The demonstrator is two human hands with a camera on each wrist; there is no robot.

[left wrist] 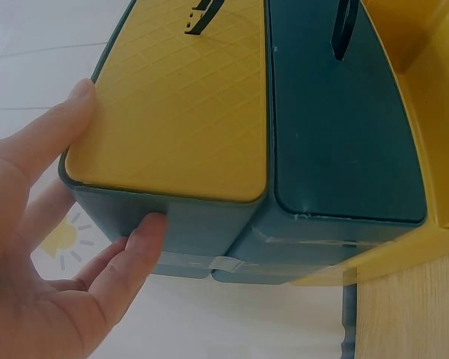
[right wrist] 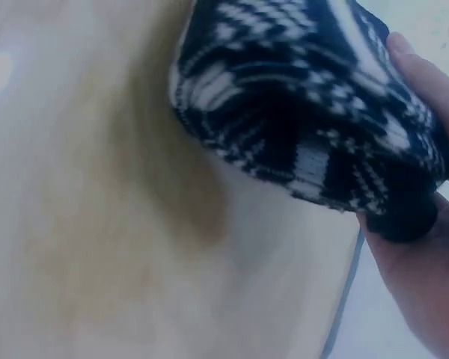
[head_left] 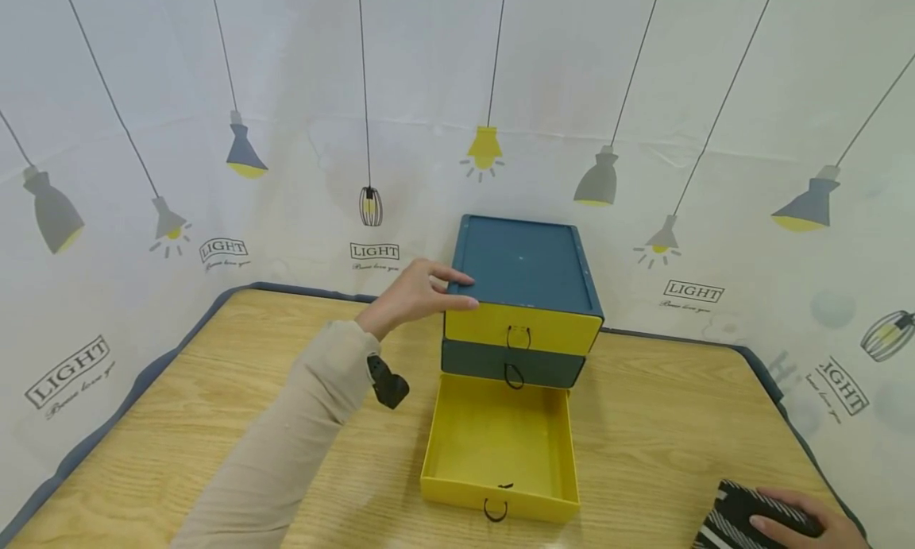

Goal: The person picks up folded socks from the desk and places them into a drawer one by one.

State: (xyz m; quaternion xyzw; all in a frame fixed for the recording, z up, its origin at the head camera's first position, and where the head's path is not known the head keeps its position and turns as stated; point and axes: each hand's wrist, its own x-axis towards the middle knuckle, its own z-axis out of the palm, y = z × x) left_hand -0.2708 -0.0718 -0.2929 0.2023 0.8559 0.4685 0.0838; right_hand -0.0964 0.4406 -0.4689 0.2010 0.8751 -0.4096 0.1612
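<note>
A small drawer cabinet (head_left: 525,263) with a blue top stands at the back middle of the table. Its upper yellow drawer (head_left: 557,331) and dark green middle drawer (head_left: 472,358) are closed, while the bottom yellow drawer (head_left: 493,446) is pulled out, showing its bare floor. My left hand (head_left: 418,295) touches the cabinet's upper left front corner; in the left wrist view its fingers (left wrist: 127,262) are spread round that corner. At the lower right, my right hand (head_left: 815,525) grips a black-and-white patterned knitted item (head_left: 736,521). The right wrist view shows its open end, with a pale label inside.
The wooden table (head_left: 658,422) has a dark blue edge. Behind it hangs a white cloth backdrop (head_left: 429,72) printed with lamps, close to the cabinet's back. Black loop pulls (head_left: 495,511) hang from the drawer fronts.
</note>
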